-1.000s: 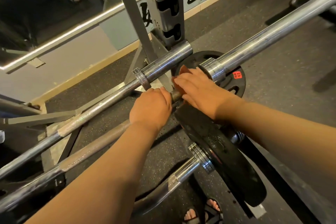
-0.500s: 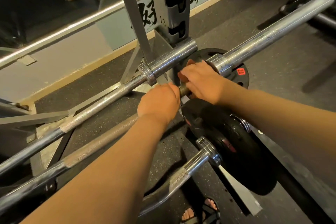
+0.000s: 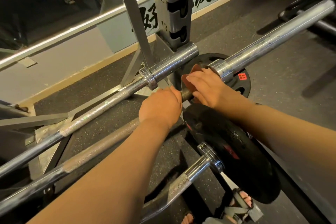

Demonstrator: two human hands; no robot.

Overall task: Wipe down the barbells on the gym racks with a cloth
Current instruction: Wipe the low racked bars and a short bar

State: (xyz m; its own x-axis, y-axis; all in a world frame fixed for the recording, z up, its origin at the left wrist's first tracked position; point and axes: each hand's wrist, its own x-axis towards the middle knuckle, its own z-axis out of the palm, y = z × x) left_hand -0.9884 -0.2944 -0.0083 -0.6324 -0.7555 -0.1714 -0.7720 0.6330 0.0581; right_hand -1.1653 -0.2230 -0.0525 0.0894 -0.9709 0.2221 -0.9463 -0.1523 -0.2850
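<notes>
Mostly the cloth point(image 3: 197, 68) hides under the right hand point(image 3: 209, 87) (edge showing).

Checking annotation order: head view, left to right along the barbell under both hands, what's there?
Knurled shaft → left hand → right hand on the cloth → chrome collar → sleeve.

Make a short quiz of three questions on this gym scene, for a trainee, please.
1. True or false: the left hand grips a bar.
2. What does the right hand hold on that bar? A) cloth B) sponge C) brush
3. What colour is the sticker on the far plate?
Key: 1 true; 2 A; 3 red.
</notes>
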